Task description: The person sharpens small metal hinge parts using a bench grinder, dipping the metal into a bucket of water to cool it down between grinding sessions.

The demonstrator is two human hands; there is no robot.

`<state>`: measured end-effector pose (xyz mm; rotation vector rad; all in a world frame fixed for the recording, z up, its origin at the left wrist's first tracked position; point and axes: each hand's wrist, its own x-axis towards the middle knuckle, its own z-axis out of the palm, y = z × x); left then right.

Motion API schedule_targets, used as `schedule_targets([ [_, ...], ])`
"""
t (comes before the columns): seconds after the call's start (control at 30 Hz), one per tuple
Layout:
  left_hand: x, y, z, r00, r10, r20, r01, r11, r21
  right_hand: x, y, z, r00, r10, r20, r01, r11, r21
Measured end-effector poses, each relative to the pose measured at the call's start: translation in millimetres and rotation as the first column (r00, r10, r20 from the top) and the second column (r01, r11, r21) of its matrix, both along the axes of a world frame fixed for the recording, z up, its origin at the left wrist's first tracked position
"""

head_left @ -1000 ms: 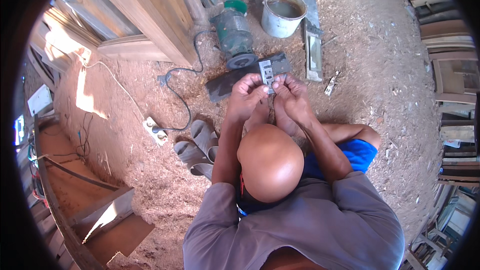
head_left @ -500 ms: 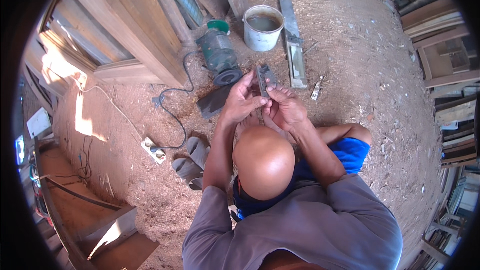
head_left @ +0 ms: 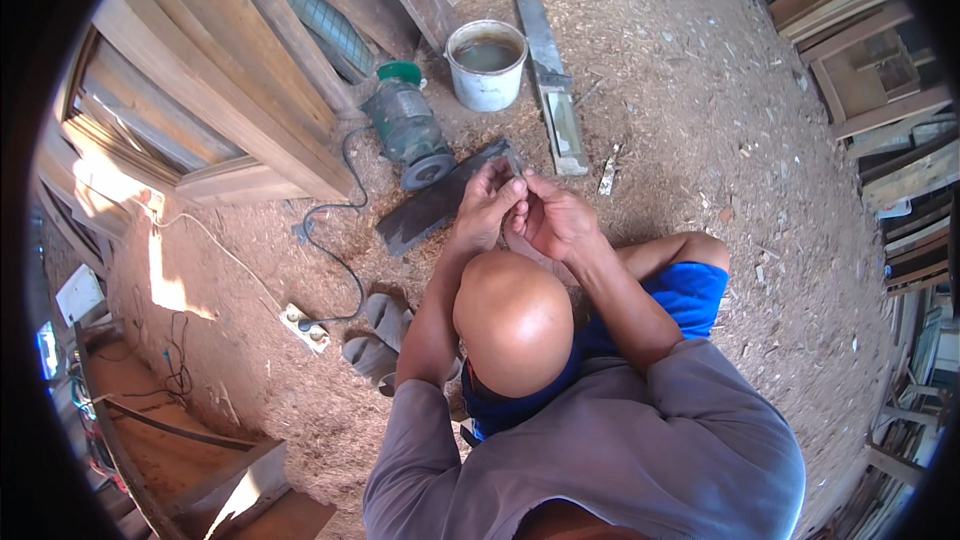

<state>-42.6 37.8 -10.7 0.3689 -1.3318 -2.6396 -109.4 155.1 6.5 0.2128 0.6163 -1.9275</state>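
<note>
Both my hands are raised together past my bent knee, over a dark plank (head_left: 425, 215) on the ground. A small dark, flat metal piece (head_left: 516, 162) is held between them, seen almost edge-on and mostly covered by fingers. My left hand (head_left: 488, 205) pinches it with thumb and curled fingers. On its other side, my right hand (head_left: 556, 212) is closed on it with the thumb and fingertips. Just beyond my left hand lies a green bench grinder (head_left: 408, 125), its grey wheel (head_left: 427, 172) facing me.
A white bucket of murky liquid (head_left: 487, 65) stands beyond the grinder, beside a long board bearing a sharpening stone (head_left: 563, 130). A black cord (head_left: 335, 255) runs to a power strip (head_left: 304, 328). Grey footwear (head_left: 380, 340) lies left of my leg. Timber leans at left; wood is stacked at right.
The metal piece has turned from showing its broad face to nearly edge-on, and my fingers have closed further over it. The whole view has shifted slightly, uncovering more of the dark plank.
</note>
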Motion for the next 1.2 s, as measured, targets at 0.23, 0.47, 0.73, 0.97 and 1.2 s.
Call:
schedule_targets([
  [0.23,-0.8,-0.3,0.1,0.999,-0.015,0.047,0.016,1.000,-0.018,-2.7,-1.0,-5.1,1.000,0.009,0.024,-0.009,1.000,-0.013],
  [0.47,1.6,-1.3,-3.9,0.997,0.006,0.075,-0.004,1.000,-0.027,-1.4,-4.7,-6.6,0.999,0.003,0.050,-0.004,1.000,0.011],
  [0.73,1.7,-2.3,-7.8,0.995,0.042,0.095,-0.035,0.997,-0.074,-0.4,-6.1,-11.9,0.999,0.008,0.034,-0.008,1.000,0.003],
  [0.97,5.9,-3.5,-8.6,0.998,0.018,0.066,-0.014,0.998,-0.055,1.1,-7.2,-14.1,0.999,0.016,0.051,-0.017,0.999,0.027],
  [1.2,7.2,-3.6,-12.6,0.996,0.034,0.087,-0.031,0.999,-0.036,0.6,-10.4,-13.0,0.999,0.013,0.046,-0.015,0.998,0.057],
])
